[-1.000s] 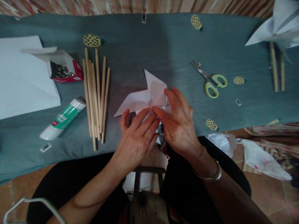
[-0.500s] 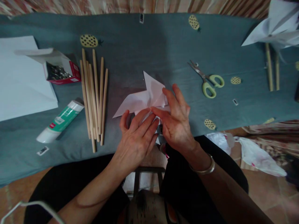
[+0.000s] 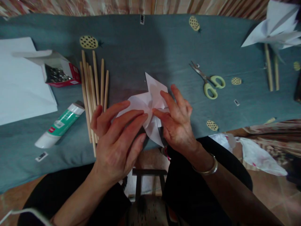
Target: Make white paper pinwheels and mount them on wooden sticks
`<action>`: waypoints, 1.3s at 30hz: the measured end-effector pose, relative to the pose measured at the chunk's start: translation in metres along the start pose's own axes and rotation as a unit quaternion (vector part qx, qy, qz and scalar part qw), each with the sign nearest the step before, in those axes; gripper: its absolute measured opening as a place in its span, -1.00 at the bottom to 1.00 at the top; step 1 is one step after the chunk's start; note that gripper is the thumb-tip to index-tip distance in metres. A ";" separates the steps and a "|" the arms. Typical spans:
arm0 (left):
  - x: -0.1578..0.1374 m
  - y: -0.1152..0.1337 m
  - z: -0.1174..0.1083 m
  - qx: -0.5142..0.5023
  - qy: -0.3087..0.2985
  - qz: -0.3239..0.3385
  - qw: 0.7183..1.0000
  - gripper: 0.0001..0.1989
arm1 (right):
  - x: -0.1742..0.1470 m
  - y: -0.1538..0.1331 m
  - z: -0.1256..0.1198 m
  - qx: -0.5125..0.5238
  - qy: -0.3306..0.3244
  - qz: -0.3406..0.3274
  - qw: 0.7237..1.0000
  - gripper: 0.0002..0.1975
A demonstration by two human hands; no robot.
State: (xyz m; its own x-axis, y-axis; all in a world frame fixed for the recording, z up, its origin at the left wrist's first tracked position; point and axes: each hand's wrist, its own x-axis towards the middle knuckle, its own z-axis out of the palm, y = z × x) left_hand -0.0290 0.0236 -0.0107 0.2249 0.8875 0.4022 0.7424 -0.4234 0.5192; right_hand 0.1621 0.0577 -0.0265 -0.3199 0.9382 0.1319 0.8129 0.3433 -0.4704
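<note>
A white paper pinwheel [image 3: 155,88] lies near the table's front edge, its blades folded in to the middle. My right hand [image 3: 178,125] holds it at the centre, one fingertip pressed on the folded tips there; its other fingers stick up over the right-hand blade. My left hand [image 3: 116,142] hovers over the left blade with fingers apart, partly covering it. Whether its fingertips touch the paper I cannot tell. Several wooden sticks [image 3: 94,78] lie just beyond my left hand.
At the left are a glue stick [image 3: 62,124], an open red-and-white box [image 3: 75,73] of small metal pieces, and white paper sheets [image 3: 21,81]. Green-handled scissors [image 3: 207,81] lie to the right. Another paper pinwheel [image 3: 279,22] with sticks is at the far right.
My left hand has come off the pinwheel's middle and moved left, its fingers spreading and uncovering the lower blade. My right fingertip stays at the centre.
</note>
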 end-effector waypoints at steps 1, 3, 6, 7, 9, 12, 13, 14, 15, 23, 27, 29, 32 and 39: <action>0.000 -0.002 -0.002 0.003 0.004 -0.004 1.000 -0.66 | 0.001 0.000 0.000 -0.022 -0.001 -0.009 1.000 -0.75; 0.000 -0.005 -0.007 0.007 0.010 -0.010 1.000 -0.63 | 0.001 0.002 0.002 -0.060 0.015 -0.039 0.997 -0.72; 0.000 -0.005 -0.011 0.008 0.003 -0.022 1.000 -0.62 | 0.001 0.007 0.009 -0.085 0.068 -0.105 0.988 -0.69; 0.000 -0.004 -0.011 0.008 0.003 -0.022 1.000 -0.61 | 0.001 0.009 0.011 -0.086 0.078 -0.119 0.986 -0.68; 0.001 -0.002 -0.010 0.007 0.005 -0.009 1.000 -0.62 | 0.000 0.012 0.014 -0.087 0.076 -0.133 0.984 -0.66; 0.002 0.000 -0.003 0.005 0.010 0.015 1.000 -0.68 | -0.001 0.011 0.016 -0.095 0.072 -0.135 0.984 -0.65; 0.002 0.000 0.000 0.006 0.010 0.016 1.000 -0.70 | -0.001 0.010 0.017 -0.102 0.075 -0.135 0.983 -0.66; 0.002 0.000 0.004 0.013 0.000 0.010 1.000 -0.72 | -0.001 0.009 0.017 -0.109 0.078 -0.135 0.982 -0.66; 0.002 0.000 0.009 0.018 -0.010 0.007 1.000 -0.73 | -0.001 0.009 0.017 -0.118 0.082 -0.134 0.981 -0.66; 0.005 -0.002 0.037 0.046 -0.032 0.012 0.998 -0.72 | -0.003 0.006 0.013 -0.121 0.054 -0.090 0.987 -0.74; 0.003 -0.002 0.040 0.058 -0.034 0.014 0.998 -0.74 | -0.005 0.005 0.013 -0.108 0.051 -0.079 0.990 -0.71; 0.001 -0.004 0.040 0.061 -0.038 0.016 0.997 -0.74 | -0.006 0.004 0.014 -0.102 0.050 -0.070 0.991 -0.68; -0.001 -0.006 0.041 0.059 -0.048 0.018 0.997 -0.75 | -0.008 0.001 0.016 -0.091 0.045 -0.052 0.994 -0.67; -0.001 -0.006 0.041 0.054 -0.048 0.020 0.997 -0.74 | -0.003 0.005 0.021 -0.036 0.063 -0.010 0.997 -0.64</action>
State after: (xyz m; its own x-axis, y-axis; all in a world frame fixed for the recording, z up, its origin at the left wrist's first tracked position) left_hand -0.0072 0.0329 -0.0450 0.3114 0.8857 0.3443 0.7940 -0.4416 0.4178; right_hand 0.1567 0.0555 -0.0472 -0.2759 0.9280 0.2504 0.8413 0.3591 -0.4040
